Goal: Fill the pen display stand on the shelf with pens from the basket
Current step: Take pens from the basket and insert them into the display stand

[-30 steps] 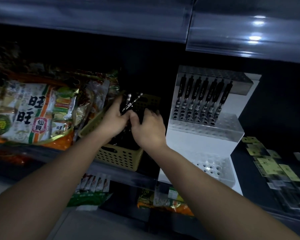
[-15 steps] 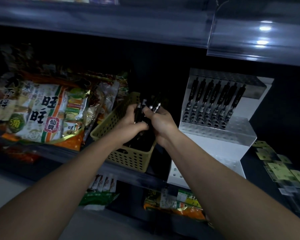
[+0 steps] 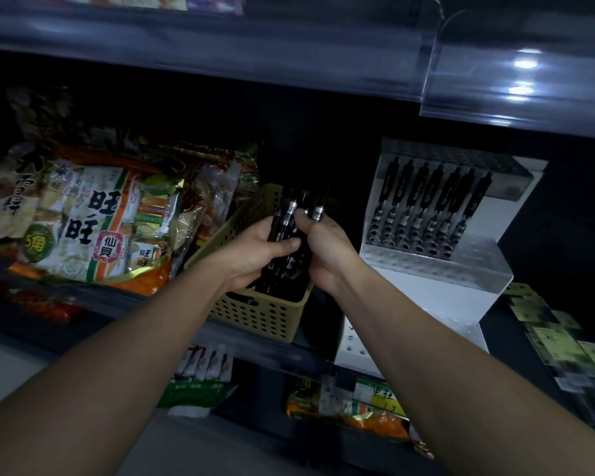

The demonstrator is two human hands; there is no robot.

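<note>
A dim shop shelf (image 3: pixel 83 314), seen from above two bare forearms. Both hands meet over a yellow perforated basket (image 3: pixel 265 317) that sits at the shelf's front edge, between snack bags (image 3: pixel 93 221) on the left and a white display stand (image 3: pixel 437 269) on the right. The left hand (image 3: pixel 255 249) is wrapped round a bundle of black pens (image 3: pixel 289 218), thumb across them, holding them upright above the basket. The right hand (image 3: pixel 327 249) has its fingers curled on the upper ends of the same bundle, seemingly picking one out. The stand's upper tier carries a row of pens (image 3: pixel 426 201) standing in its back holes. The holes in front of them look open, and the lower tier, partly hidden by the right forearm, shows bare holes. To do this step well, the left hand should likely steady the bundle while the right draws out a single pen, turns it the same way up as the row, and lowers it straight into an open hole without knocking its neighbours.
</note>
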